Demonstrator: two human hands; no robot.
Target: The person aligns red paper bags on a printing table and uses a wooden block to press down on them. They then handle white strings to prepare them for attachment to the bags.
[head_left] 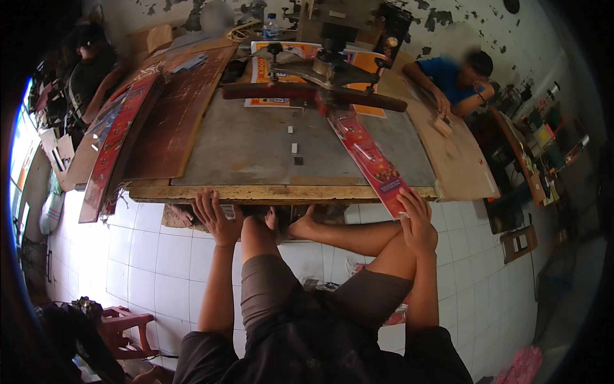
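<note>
A long red printed strip (371, 153) slants across the grey work board (224, 141), running from under a red metal crossbar (364, 98) to beyond the board's front edge. My right hand (417, 221) grips its near end at the right, fingers lying over the corner; the thumb is mostly hidden. My left hand (219, 219) rests against the wooden front edge (256, 192) with its fingers spread, holding nothing. Two small white blocks (294, 148) lie mid-board. The crossbar belongs to a dark metal fixture (329, 67) at the back.
More red strips (121, 141) and brown boards (169, 121) lie on the left. Orange printed sheets (268, 70) and a water bottle (271, 27) are behind. On the right a person in blue (451, 80) works over a small wooden block (443, 125). Another person sits far left.
</note>
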